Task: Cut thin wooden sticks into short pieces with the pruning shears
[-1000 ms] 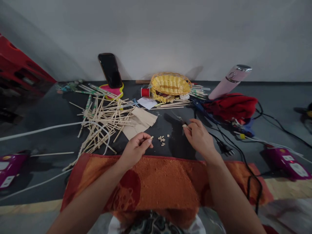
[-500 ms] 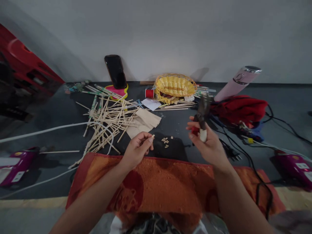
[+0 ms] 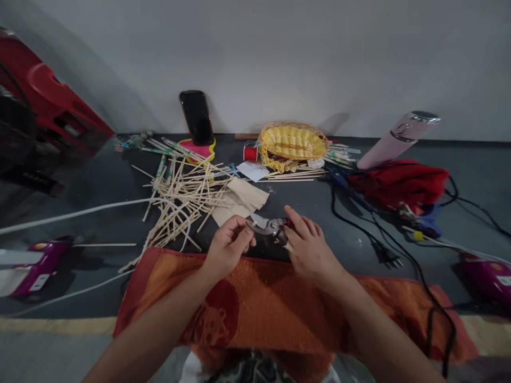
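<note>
My left hand (image 3: 227, 246) pinches a short piece of thin wooden stick (image 3: 253, 223) between thumb and fingers. Wrapped around the handles of a pair of pruning shears (image 3: 273, 226) is my right hand (image 3: 313, 249). The metal blades point left, parted, with their tips right at the fingertips of my left hand and around the stick piece. Whether the blades touch the wood is too small to tell. The little cut pieces on the dark tabletop are mostly hidden behind the shears and my right hand.
A loose pile of wooden sticks (image 3: 181, 189) lies left, beside brown paper (image 3: 243, 198). Behind stand a phone (image 3: 197, 118), red thread spool (image 3: 250, 153) and yellow basket (image 3: 293, 141). At right are a pink flask (image 3: 393, 141), red cloth (image 3: 403, 183) and black cable (image 3: 367, 234). An orange towel (image 3: 271, 303) covers the front edge.
My right hand has swung left and down with the pruning shears, bringing the blades to the stick piece. My left hand stays nearly in place, and the view has shifted slightly.
</note>
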`<state>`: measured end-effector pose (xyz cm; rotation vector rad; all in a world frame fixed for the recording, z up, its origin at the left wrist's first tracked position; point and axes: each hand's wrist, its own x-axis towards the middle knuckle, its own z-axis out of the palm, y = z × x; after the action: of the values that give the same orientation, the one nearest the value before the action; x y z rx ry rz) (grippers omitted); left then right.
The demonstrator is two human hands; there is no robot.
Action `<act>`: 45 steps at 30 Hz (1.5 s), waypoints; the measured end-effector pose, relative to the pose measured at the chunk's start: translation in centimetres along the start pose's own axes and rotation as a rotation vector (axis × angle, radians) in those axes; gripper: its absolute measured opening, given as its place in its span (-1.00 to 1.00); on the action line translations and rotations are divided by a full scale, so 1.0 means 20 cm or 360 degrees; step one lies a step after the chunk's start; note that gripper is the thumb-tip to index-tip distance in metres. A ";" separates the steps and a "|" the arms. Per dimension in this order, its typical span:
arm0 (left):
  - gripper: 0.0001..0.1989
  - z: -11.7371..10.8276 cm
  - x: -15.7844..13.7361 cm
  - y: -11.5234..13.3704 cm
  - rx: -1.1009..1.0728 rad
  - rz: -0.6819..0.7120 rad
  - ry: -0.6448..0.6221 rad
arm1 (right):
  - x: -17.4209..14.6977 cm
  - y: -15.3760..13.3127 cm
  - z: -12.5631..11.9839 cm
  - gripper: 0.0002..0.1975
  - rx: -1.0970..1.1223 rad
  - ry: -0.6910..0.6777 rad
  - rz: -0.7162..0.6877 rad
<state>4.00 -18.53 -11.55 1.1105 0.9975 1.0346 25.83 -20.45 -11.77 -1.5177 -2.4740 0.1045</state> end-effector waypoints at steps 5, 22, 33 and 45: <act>-0.80 0.00 -0.01 0.00 0.0052 0.0013 -0.0084 | 0.00 -0.01 0.00 -0.55 -0.0005 -0.0034 -0.0002; -0.80 -0.02 0.00 -0.01 0.0121 0.0091 -0.0155 | 0.01 -0.01 -0.02 -0.66 0.0138 -0.0044 0.0039; -0.80 -0.02 0.00 -0.02 0.0139 0.0087 -0.0218 | 0.01 -0.01 0.02 -0.27 0.0154 -0.0017 0.0083; -0.79 -0.03 -0.01 -0.02 0.0218 0.0144 -0.0212 | 0.02 0.01 0.03 -0.30 0.0148 -0.0004 0.0073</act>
<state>3.50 -18.66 -12.02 1.3302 0.9284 0.9620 25.79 -19.93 -12.27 -1.5371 -2.4009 0.2261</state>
